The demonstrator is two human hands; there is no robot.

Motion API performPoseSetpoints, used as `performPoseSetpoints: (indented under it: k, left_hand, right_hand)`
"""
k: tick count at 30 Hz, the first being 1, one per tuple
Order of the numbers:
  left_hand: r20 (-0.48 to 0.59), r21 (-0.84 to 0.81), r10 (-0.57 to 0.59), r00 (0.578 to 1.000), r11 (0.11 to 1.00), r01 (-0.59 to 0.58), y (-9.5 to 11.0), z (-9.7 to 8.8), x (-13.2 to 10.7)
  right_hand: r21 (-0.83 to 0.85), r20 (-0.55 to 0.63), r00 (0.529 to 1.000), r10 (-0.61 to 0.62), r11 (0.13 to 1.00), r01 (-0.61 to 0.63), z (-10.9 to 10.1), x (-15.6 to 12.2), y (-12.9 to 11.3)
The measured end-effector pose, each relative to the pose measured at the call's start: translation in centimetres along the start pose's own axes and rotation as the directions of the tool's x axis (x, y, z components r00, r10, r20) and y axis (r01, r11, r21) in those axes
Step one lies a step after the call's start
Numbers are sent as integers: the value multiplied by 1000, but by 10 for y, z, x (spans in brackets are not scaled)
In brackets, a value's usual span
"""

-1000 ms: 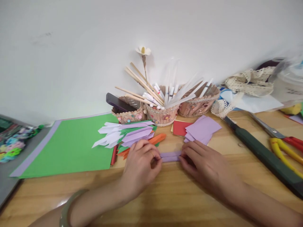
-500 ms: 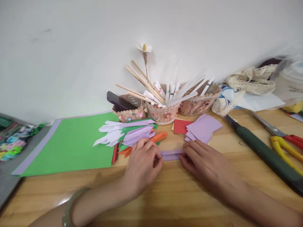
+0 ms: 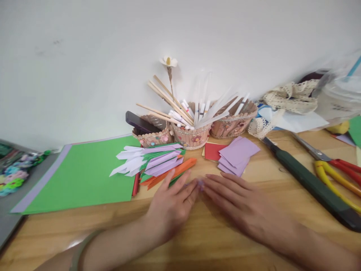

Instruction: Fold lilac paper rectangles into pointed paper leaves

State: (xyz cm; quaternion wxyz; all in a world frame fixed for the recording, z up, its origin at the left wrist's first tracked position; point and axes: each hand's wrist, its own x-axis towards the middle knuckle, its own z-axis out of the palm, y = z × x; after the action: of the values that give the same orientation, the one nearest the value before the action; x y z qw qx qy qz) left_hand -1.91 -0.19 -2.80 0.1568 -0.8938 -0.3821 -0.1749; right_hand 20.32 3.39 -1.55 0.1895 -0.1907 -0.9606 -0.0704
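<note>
Both hands lie on a small piece of folded purple paper [image 3: 200, 184], of which only a blurred bit shows between the fingertips. My left hand [image 3: 174, 205] has its fingers stretched out and spread over the paper's left part. My right hand [image 3: 242, 199] rests flat from the other side, fingers straight and side by side. Beyond the left fingers are folded orange paper pieces [image 3: 183, 167] and folded purple pieces [image 3: 166, 163]. Behind the right hand sits a loose stack of purple paper rectangles [image 3: 238, 154], with red paper [image 3: 214, 151] partly under it.
Green sheets [image 3: 81, 173] cover the left side. Decorated baskets [image 3: 194, 139] with sticks and markers stand against the wall. At the right lie a dark green tool [image 3: 307, 180], scissors [image 3: 324, 156] and lace ribbon [image 3: 290, 96]. A clear plastic cup [image 3: 340, 98] stands behind them.
My fingers have gone from pinching the purple strip's two ends to stretching flat over it. The hands have come closer together, hiding most of the strip. The view has shifted slightly.
</note>
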Motion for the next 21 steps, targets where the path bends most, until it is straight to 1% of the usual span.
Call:
performPoseSetpoints:
  k: [3, 6, 10, 12, 14, 17, 21]
  left_hand:
    - [48, 65, 15, 999, 998, -19, 4, -2, 0]
    - [112, 95, -1, 994, 995, -10, 7, -4, -1]
    - [219, 93, 14, 976, 995, -35, 6, -9, -3]
    - [255, 95, 33, 966, 994, -59, 3, -12, -4]
    - [277, 97, 46, 960, 992, -76, 1, -16, -4]
    - [321, 92, 62, 945, 991, -97, -1, -19, -4]
    - [353, 68, 53, 934, 994, -83, -1, -21, -3]
  right_hand:
    - [62, 80, 996, 40, 997, -45, 6, -3, -3]
    - [129, 179, 984, 3, 991, -26, 9, -5, 1]
    - [220, 257, 966, -34, 975, -25, 3, -7, 11]
    - [259, 270, 962, -31, 965, -42, -3, -9, 14]
    - [261, 273, 962, -21, 964, -53, -9, -10, 14]
    - [197, 264, 965, -7, 979, -47, -14, -13, 14]
    - [118, 199, 980, -2, 993, -22, -12, -17, 15]
